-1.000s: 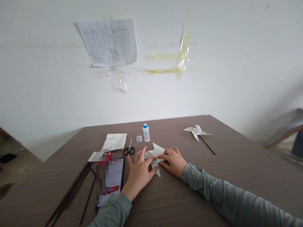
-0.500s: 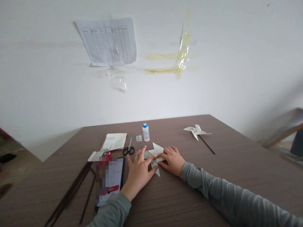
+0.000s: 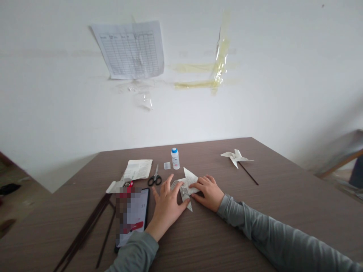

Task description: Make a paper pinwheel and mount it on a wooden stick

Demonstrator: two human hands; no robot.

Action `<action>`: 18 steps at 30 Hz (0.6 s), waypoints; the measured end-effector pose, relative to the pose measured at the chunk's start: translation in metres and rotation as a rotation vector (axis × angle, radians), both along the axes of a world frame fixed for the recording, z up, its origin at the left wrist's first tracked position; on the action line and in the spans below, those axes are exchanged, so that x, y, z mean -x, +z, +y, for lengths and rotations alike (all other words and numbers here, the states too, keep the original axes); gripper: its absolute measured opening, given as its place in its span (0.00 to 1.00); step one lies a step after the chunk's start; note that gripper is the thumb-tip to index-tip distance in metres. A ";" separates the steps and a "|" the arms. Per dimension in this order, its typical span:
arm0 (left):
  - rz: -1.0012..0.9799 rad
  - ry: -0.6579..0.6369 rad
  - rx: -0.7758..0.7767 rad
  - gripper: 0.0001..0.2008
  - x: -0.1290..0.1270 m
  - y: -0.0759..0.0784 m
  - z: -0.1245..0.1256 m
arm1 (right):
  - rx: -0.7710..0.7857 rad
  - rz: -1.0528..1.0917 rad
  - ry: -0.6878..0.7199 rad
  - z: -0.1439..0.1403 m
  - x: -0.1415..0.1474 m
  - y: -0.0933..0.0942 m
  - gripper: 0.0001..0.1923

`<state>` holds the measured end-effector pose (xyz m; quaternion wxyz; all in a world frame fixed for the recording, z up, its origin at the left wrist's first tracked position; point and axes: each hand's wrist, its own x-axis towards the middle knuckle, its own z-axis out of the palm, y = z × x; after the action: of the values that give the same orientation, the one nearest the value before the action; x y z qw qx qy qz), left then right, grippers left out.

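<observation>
A folded paper pinwheel shape [image 3: 187,181] made of printed paper lies on the brown table [image 3: 255,211]. My left hand [image 3: 166,207] rests flat on its left part with fingers spread. My right hand [image 3: 208,192] presses its right side, and the fingertips hold a flap near the centre. A flap at the far side stands up a little. Both sleeves are grey.
Behind the hands stand a small glue bottle [image 3: 175,158], scissors [image 3: 154,177] and printed paper sheets [image 3: 137,169]. A phone [image 3: 132,217] and several dark thin sticks [image 3: 87,230] lie at the left. A finished pinwheel on a stick [image 3: 236,159] lies at the far right.
The far flap of the paper has lifted slightly and my left fingers have spread a little wider. The hands stay in the same place.
</observation>
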<state>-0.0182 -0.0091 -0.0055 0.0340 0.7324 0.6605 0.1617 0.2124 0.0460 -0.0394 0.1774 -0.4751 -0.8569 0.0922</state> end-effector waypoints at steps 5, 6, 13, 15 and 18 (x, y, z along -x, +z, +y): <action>0.012 0.004 -0.008 0.30 0.001 -0.003 0.000 | -0.071 0.078 0.020 0.006 -0.007 -0.009 0.22; 0.007 0.001 -0.007 0.30 0.002 -0.004 0.000 | -0.076 0.089 0.025 0.007 -0.008 -0.010 0.23; 0.014 0.004 0.000 0.30 0.005 -0.003 0.000 | -0.134 0.218 0.078 0.015 -0.013 -0.017 0.21; 0.025 0.011 0.002 0.30 0.005 -0.002 -0.001 | -0.163 0.248 0.077 0.018 -0.015 -0.019 0.21; 0.042 0.015 0.006 0.30 0.005 -0.001 -0.002 | -0.192 0.260 0.083 0.023 -0.020 -0.019 0.21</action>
<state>-0.0229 -0.0111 -0.0061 0.0213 0.7307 0.6669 0.1447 0.2322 0.0692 -0.0587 0.3272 -0.4041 -0.8506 0.0777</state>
